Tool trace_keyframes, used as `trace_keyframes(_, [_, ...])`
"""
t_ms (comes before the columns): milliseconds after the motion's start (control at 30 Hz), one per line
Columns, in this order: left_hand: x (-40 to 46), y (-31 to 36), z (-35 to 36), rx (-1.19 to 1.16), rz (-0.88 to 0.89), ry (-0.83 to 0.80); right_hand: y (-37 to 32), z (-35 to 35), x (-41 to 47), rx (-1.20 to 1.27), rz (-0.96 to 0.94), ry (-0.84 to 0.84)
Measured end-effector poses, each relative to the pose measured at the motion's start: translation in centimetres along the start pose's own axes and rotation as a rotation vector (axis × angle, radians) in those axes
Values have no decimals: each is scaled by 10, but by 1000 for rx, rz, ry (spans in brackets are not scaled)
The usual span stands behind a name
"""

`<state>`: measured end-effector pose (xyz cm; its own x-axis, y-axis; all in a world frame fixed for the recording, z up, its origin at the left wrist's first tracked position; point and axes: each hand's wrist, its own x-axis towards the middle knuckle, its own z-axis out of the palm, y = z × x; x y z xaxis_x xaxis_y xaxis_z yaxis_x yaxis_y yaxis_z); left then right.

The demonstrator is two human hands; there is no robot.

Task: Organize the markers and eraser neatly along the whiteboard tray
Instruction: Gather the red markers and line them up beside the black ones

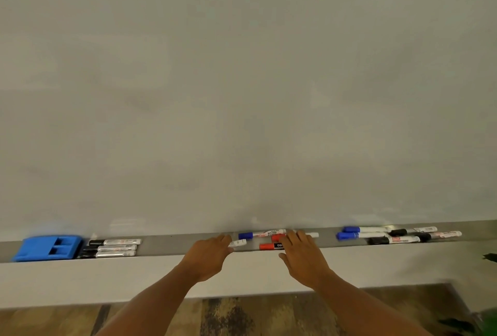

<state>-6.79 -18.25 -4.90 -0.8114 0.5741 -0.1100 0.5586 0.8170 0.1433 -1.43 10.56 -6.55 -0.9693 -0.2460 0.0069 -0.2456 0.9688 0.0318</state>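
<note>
A grey tray [166, 245] runs along the bottom of the whiteboard. At its left end sits a blue eraser [48, 248], with three black-capped markers [113, 248] side by side next to it. In the middle lie a blue-capped marker [259, 234] and two red-capped markers [270, 246]. My left hand [208, 255] holds the end of a white marker [238, 243]. My right hand [302, 255] rests with fingers spread over the red markers' right ends. On the right lies a loose group of blue and black markers [398, 236].
The whiteboard surface [242, 93] fills the view above the tray. Below the tray is a pale wall band [80, 282], then wood-patterned floor [228, 317]. Something green shows at the lower right corner [488, 319].
</note>
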Motion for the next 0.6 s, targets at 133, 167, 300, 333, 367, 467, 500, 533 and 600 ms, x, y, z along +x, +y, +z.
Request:
trace_keyframes(133, [0, 3, 1, -7, 9, 1, -1, 1, 5, -32, 1, -67])
trace_keyframes(167, [0, 3, 1, -10, 9, 4, 0, 1, 7, -45, -4, -79])
trace_keyframes(300, [-2, 4, -2, -5, 8, -5, 6, 0, 11, -106, -29, -110])
trace_keyframes(333, [-2, 4, -2, 1, 7, -12, 7, 0, 10, -113, -36, -115])
trace_keyframes(367, [-3, 4, -2, 8, 7, -20, 9, 0, 9, -114, -41, -115])
trace_keyframes(467, [-2, 3, -3, 13, -7, -37, 16, 2, 4, -66, -37, -124])
trace_keyframes(500, [-1, 3, -5, 15, -11, -42, 18, 2, 2, -30, -24, -126])
trace_keyframes(533, [-1, 3, -6, 19, -16, -43, 21, 1, 1, 14, -4, -125])
trace_keyframes(600, [0, 4, -8, 26, -25, -31, 26, -3, -1, 97, 39, -116])
